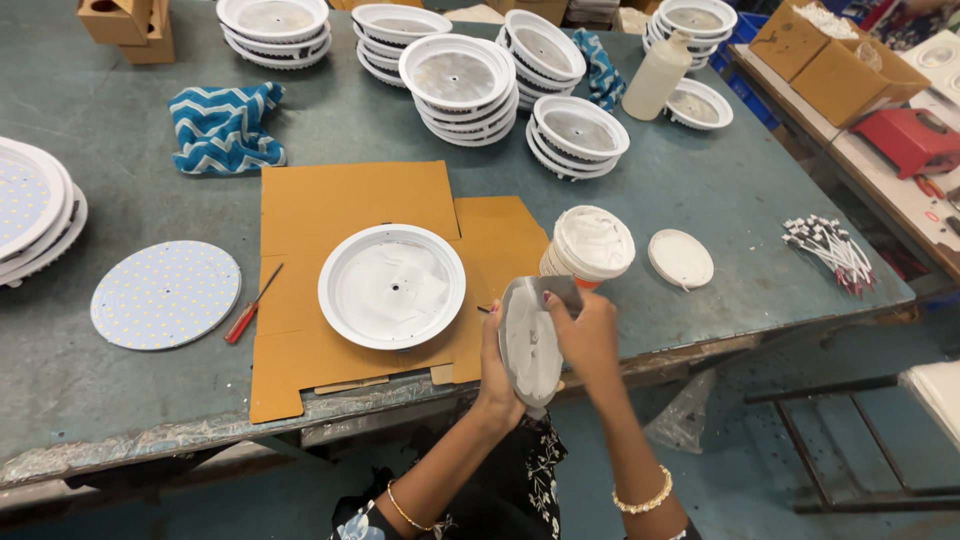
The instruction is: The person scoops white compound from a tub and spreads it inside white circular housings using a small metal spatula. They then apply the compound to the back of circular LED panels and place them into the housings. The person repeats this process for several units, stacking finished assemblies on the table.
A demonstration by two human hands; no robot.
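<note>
Carefully now: I have the round grey plate (527, 343) tilted up on edge just off the front edge of the cardboard sheet (340, 205), which I use as my landmark. My left hand (493, 362) is clamped on the plate's near rim from behind, fingers wrapped round it. My right hand (588, 335) is closed on a small flat scraper (560, 290), pressed against the plate's upper face. The open tub of white paste (590, 245) stands at the sheet's right edge, its lid (681, 258) further right on the table (700, 190). On the sheet's middle lies the white round housing (392, 286), paste already smeared inside it.

To do this well, I judge the layer should go on thin and even, the blade kept flat, strokes running from centre to rim. The plate must be gripped by its edge only, so fingers do not smear the coat. The red screwdriver (250, 308) at the sheet's left edge lies clear of my hands.
</note>
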